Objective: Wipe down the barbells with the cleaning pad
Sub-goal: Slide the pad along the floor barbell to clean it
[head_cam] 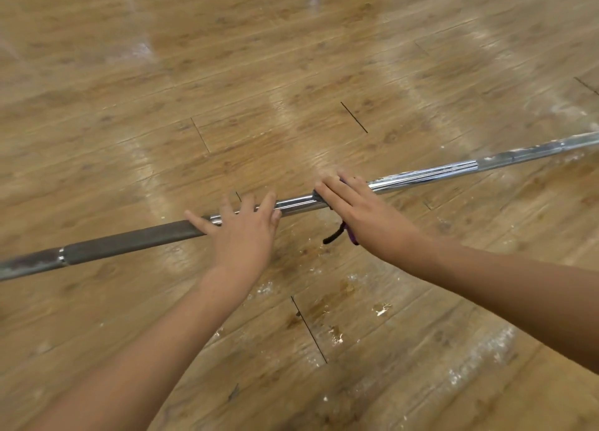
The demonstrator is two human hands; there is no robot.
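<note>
A long barbell bar (421,173) lies on the wooden floor, running from the lower left to the upper right. Its left part is dark and rough (129,242), its middle and right part shiny chrome. My left hand (243,233) rests on the bar where dark meets chrome, fingers spread. My right hand (353,207) lies flat across the chrome section, fingers straight, pressing a purple cleaning pad (352,236) onto it. The hand hides most of the pad; only a purple edge and a black loop (332,236) show below the palm.
The glossy wooden plank floor (291,74) fills the view. White flecks and brownish stains (327,314) mark it just below the bar, near my arms. Both ends of the bar run out of view.
</note>
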